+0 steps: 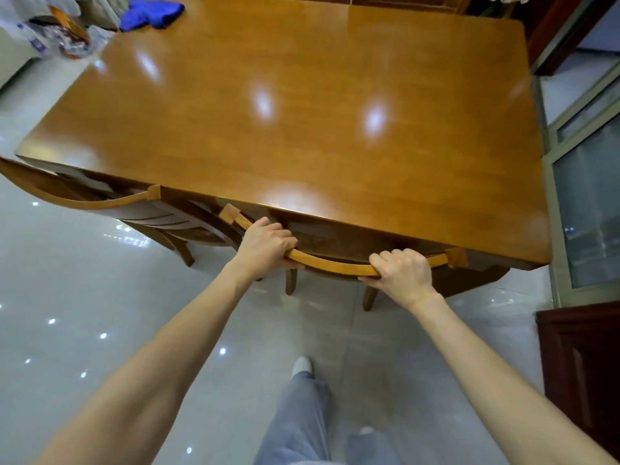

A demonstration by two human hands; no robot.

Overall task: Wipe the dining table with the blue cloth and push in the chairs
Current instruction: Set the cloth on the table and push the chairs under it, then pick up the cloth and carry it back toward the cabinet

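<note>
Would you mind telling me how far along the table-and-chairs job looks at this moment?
Wiping looks finished: the blue cloth lies set aside at the far corner of the glossy table. In hand: the left hand and right hand grip the top rail of the near chair, already mostly under the edge. The left chair looks pushed in; others are unseen.

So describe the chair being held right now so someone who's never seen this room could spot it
Start at the big glossy wooden dining table and go to its near edge. Two wooden chairs are tucked there; take the right-hand chair. Unlike the left-hand chair, its curved top rail is gripped by the left hand and right hand.
</note>
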